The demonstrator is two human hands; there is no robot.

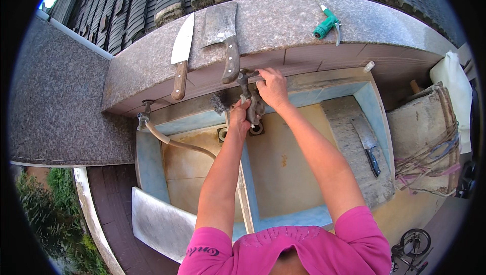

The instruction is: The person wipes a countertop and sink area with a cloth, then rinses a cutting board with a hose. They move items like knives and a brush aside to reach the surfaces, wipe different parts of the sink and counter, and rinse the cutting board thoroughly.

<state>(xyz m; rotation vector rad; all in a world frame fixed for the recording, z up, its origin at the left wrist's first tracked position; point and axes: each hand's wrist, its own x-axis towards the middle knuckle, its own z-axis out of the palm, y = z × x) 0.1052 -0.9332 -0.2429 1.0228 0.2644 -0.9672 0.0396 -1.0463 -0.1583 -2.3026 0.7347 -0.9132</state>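
Note:
My left hand [239, 118] holds a wet-looking grey rag [256, 111] just under the spout of a metal tap [243, 81]. The fingers of my right hand [275, 88] grip the tap's handle [252, 74] at the back wall. Left of the rag, a dark scouring pad [219, 103] rests by the sink's back rim. Below my hands is a double sink with blue tiled walls [249, 184] and a divider [243, 195]. A drain [256, 128] shows beneath the rag. Whether water runs cannot be made out.
A kitchen knife [182, 54] and a cleaver [222, 28] overhang the granite ledge, near a green spray nozzle [327, 25]. Another knife [366, 146] lies on the stone slab [334, 123] at right. A second tap [143, 117] carries a hose [182, 144]. A pale board [163, 222] leans at the front left.

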